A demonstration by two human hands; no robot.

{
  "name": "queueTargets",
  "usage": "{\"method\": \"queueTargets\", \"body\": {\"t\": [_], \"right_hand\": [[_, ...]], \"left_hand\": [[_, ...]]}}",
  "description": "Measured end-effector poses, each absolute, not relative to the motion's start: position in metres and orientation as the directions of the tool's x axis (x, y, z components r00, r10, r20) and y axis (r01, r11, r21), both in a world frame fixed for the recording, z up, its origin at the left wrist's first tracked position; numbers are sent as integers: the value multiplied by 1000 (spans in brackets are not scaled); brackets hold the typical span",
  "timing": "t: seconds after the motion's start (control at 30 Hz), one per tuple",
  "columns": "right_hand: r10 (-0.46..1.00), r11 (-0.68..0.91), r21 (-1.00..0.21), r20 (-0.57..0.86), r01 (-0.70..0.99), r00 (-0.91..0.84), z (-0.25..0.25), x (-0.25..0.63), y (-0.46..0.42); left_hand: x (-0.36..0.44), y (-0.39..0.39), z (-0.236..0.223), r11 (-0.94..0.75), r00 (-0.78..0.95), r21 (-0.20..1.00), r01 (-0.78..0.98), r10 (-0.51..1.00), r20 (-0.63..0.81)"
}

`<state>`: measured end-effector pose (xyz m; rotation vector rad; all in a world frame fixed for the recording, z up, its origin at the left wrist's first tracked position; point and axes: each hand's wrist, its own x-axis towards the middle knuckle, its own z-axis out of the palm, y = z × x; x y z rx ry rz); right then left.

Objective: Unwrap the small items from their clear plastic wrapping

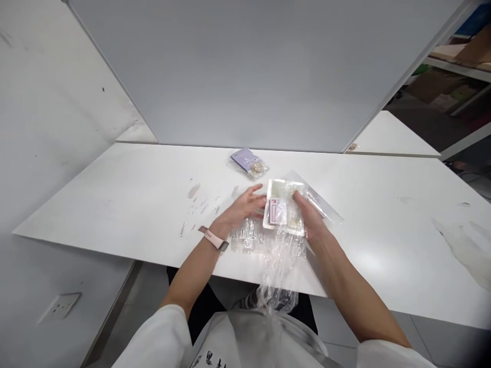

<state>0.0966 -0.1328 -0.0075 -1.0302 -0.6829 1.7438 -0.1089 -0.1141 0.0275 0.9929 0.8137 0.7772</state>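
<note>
A flat, pale packet [286, 207] in clear plastic, with a pink-and-white label on its left part, is gripped in my right hand [310, 217], the thumb lying on its front. My left hand [245, 207] is just left of the packet with its fingers apart. Whether its fingertips touch the packet's edge I cannot tell. Crinkled clear plastic [282, 266] hangs from the packet over the table's front edge. Below my left hand lie small clear bags with printed labels [245, 235]. Behind the packet, a clear plastic sleeve [322, 202] rests on the table.
Farther back on the white table [153, 204] lies a purple card in a clear bag [247, 162], with a small beige item. A grey panel [249, 76] rises along the back. Translucent plastic [466, 250] lies at the right, and a wall [49, 128] bounds the left side.
</note>
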Motion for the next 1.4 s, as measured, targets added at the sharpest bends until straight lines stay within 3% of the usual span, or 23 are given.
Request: {"method": "queueTargets", "body": {"t": [0.13,0.3,0.43,0.5,0.57,0.63,0.73,0.8,0.9,1.0,1.07,1.13,1.27,1.33,1.4], "right_hand": [[910,-412,-825,-392,-387,-135,-6,84,-139],[921,-299,-858,-375,-418,110,-2,113,-128],[950,-190,-865,-281,-463,134,-1,138,-121],[960,-116,-906,-208,-407,190,2,144,-122],[942,9,-970,-72,-241,327,6,145,-126],[883,159,-985,172,67,437,12,142,-130],[857,311,-814,464,490,226,18,129,-137],[882,362,-721,470,591,33,18,120,-138],[921,296,-811,382,504,74,12,119,-136],[940,97,-990,125,102,318,5,139,-130],[919,21,-980,-60,-200,391,1,157,-124],[898,33,-923,-141,-384,416,-3,171,-119],[859,125,-897,-117,-425,499,-4,173,-114],[886,49,-922,-137,-383,442,-1,162,-116],[940,-109,-936,-207,-336,271,2,147,-120]], "left_hand": [[-93,-122,16,371,538,919,-136,807,-246],[-100,-115,12,370,420,907,-202,869,-261],[-103,-113,14,357,372,921,-155,885,-280],[-102,-113,15,350,375,927,-137,884,-278],[-102,-112,14,350,364,927,-133,887,-283],[-102,-111,12,351,335,927,-134,896,-291],[-103,-110,10,342,339,932,-122,897,-285],[-103,-112,11,324,387,943,-75,881,-272],[-106,-115,14,257,441,965,46,862,-250],[-112,-118,19,261,527,960,98,805,-272],[-115,-119,23,336,601,939,75,736,-311],[-118,-119,24,414,636,910,14,699,-328],[-117,-113,19,434,550,874,-220,795,-256],[-116,-108,16,397,486,859,-323,848,-210],[-115,-104,14,369,448,846,-385,876,-178]]}}
